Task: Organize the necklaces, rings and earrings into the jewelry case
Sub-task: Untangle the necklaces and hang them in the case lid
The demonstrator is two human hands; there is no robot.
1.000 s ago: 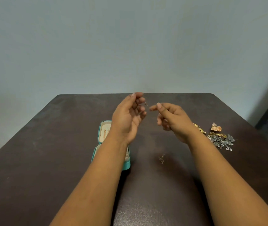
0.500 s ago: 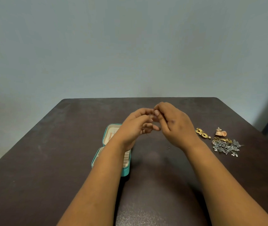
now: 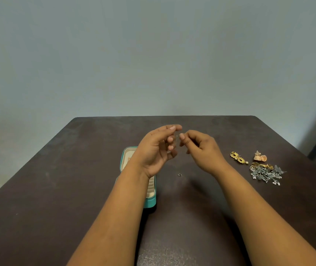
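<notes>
Both hands raised over the dark table (image 3: 76, 189), fingertips nearly meeting just right of the jewelry case (image 3: 149, 200). Left hand (image 3: 157, 150) palm turned inward, fingers curled; thumb and forefinger seem to pinch a small thin pale piece (image 3: 176, 140) that hangs down between the two hands, too blurred to tell what kind of jewelry it is. Right hand (image 3: 201, 150) fingers also curled, thumb and forefinger tips pressed together right beside that piece; cannot tell if they actually grip it or just touch it.

Jewelry case is teal, open, cream lining, lies flat on the table; left wrist and forearm cover much of it. Far compartment shows a small orange-gold item (image 3: 128, 158), near compartment shows ring-roll slots.

Small silver ring (image 3: 179, 175) lies on the table right of the case, below the hands, apart from both.

Well right of the case, a loose group: gold earring with pearl drop (image 3: 238, 158), pink-gold jhumka earrings (image 3: 260, 156) further right, gold rings (image 3: 261, 166) just nearer than those, and a tangled silver pile (image 3: 266, 174) touching the rings

Plain grey wall (image 3: 153, 54) beyond the case
</notes>
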